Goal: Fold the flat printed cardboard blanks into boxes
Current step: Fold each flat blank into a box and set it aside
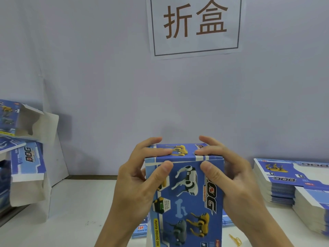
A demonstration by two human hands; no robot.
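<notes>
A blue printed box (187, 198) with robot dog pictures stands upright at the centre of the white table (74, 211), folded into shape. My left hand (140, 177) grips its upper left corner, thumb on the front face and fingers lying over the closed top flap. My right hand (229, 175) grips the upper right corner the same way. Under the box lies a flat blue blank (140, 230), mostly hidden.
A thick stack of flat printed blanks (284, 180) sits at the right, with a second stack (313, 209) nearer the edge. Folded boxes with open ends (26, 157) pile up at the left. A yellow rubber band (235, 240) lies near the front. A paper sign (195, 25) hangs on the wall.
</notes>
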